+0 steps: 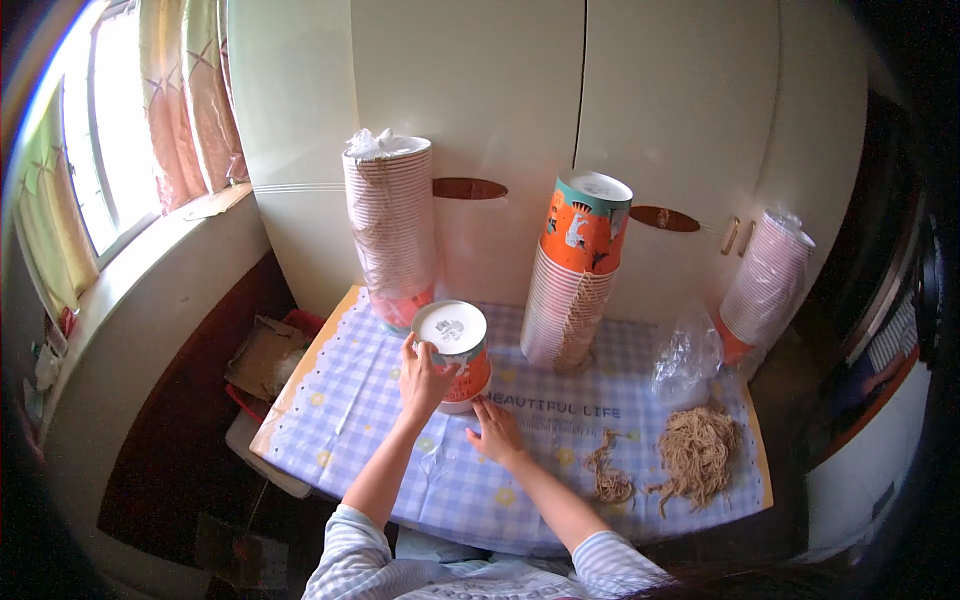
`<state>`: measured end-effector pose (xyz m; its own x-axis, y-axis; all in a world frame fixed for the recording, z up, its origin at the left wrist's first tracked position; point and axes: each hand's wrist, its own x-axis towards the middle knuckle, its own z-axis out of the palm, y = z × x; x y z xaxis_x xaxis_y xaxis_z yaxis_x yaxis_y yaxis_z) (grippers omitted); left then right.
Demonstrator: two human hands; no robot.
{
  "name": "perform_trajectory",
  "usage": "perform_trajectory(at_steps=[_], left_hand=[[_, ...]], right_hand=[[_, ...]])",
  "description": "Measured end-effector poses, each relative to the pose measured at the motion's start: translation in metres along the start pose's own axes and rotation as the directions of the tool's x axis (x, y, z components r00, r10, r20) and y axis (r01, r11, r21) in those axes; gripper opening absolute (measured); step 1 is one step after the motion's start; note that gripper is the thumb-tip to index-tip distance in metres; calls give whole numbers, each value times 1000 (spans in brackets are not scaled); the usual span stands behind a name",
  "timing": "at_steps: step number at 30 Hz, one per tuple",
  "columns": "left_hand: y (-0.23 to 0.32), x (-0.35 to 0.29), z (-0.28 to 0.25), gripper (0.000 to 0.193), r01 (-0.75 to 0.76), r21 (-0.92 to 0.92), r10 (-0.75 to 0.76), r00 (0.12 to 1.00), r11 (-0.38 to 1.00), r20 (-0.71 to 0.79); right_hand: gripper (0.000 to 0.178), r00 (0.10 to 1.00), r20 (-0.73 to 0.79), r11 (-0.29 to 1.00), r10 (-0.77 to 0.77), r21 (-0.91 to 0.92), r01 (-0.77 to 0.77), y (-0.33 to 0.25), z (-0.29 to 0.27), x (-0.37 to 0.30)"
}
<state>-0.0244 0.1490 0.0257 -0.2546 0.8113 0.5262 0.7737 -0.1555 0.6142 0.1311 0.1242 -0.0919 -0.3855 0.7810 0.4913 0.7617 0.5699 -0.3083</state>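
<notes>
An orange paper bucket (470, 377) with a teal band stands upside down on the table, its white base facing up. What looks like a small stack of pale rims shows beneath it. My left hand (425, 382) grips the bucket's near left side, fingers close to the top edge. Low at the front right, my right hand (497, 432) has its fingers stretched out against or just beside the lower rim. Right of it lie a few loose strands of brown twine (610, 475) and a larger tangled heap of twine (700, 455).
Behind stand a tall plastic-wrapped bucket stack (390, 215) and a second stack (570, 305) topped by an orange bucket. Another wrapped stack (768, 280) leans at the right, near a crumpled clear bag (688, 358). A checked cloth (385, 470) covers the table; cabinet doors (460, 90) rise behind.
</notes>
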Motion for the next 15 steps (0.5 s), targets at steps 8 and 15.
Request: perform_trajectory(at_steps=[8,15], left_hand=[[15,2,-11,48,-5,93,-1,998,996,62],[4,11,-8,50,-24,107,21,999,994,28]], right_hand=[[68,993,103,998,58,-8,-58,2,-4,4],[66,981,157,991,117,-79,-106,-2,-5,12]])
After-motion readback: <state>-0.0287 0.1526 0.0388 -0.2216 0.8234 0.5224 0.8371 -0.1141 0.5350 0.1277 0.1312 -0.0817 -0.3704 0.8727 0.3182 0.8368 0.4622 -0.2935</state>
